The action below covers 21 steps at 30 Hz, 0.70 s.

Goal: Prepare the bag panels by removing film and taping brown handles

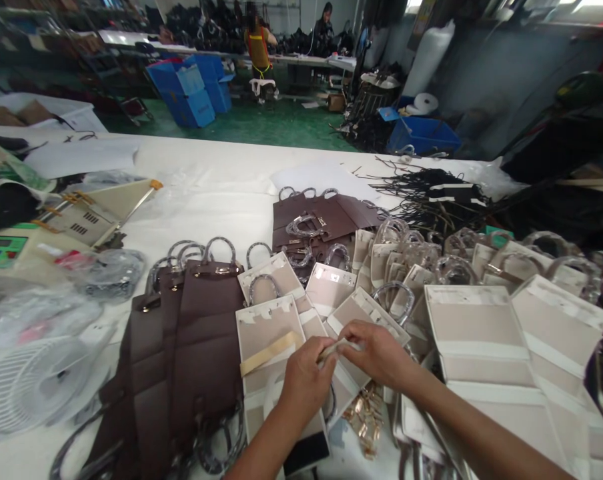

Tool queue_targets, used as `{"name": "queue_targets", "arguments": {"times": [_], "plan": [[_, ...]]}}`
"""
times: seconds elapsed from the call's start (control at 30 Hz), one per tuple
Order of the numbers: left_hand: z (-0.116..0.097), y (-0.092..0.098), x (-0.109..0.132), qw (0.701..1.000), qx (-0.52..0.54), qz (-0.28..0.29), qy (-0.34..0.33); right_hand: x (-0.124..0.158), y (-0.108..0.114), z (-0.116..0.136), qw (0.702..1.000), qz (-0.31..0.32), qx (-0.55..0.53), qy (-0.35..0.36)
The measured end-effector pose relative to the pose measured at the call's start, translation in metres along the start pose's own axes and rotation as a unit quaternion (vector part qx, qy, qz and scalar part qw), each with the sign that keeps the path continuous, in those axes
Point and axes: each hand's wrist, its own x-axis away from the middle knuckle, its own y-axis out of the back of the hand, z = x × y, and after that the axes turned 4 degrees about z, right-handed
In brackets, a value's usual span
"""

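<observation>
Strip (339, 346): hung pale and small above the panels, dead centre, mostly hidden by fingers.
Left hand (304, 377): clamped on one end, thumb against finger.
Right hand (376, 352): pinched the other end, nearly touching the left.
Grip: called, seemingly, for light, even tension, edges squared, no twisting.
Tan band (270, 353): lay across a pale panel (266, 320), just beside the left hand.
Clasps (367, 421): sat heaped, golden and loose below the right hand, probably easy to scatter with a low wrist.
Brown bags (206, 327): crowded the left side, handles upright.
Pale bags (476, 323): filled the right, likely cramping any wide elbow swing.
</observation>
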Motion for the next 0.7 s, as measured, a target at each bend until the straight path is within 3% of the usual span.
{"name": "queue_targets", "arguments": {"times": [0.2, 0.3, 0.4, 0.5, 0.6, 0.7], "plan": [[0.008, -0.003, -0.024, 0.994, -0.098, 0.012, -0.044, -0.013, 0.013, -0.004, 0.979, 0.05, 0.18, 0.083], [0.017, -0.005, -0.035, 0.996, -0.075, 0.038, -0.029, -0.027, 0.016, -0.007, 0.974, 0.08, 0.203, 0.067], [0.026, -0.003, -0.046, 0.993, -0.087, 0.062, -0.058, -0.041, 0.016, -0.009, 0.97, 0.095, 0.221, 0.045], [0.031, -0.002, -0.054, 0.99, -0.107, 0.032, -0.085, -0.057, 0.014, -0.018, 0.968, 0.098, 0.225, 0.048], [0.035, -0.006, -0.056, 0.986, -0.112, -0.019, -0.123, -0.079, 0.017, -0.042, 0.969, 0.049, 0.239, 0.027], [0.042, -0.019, -0.052, 0.987, -0.096, -0.036, -0.125, -0.11, 0.031, -0.084, 0.985, -0.046, 0.148, -0.075]]}}
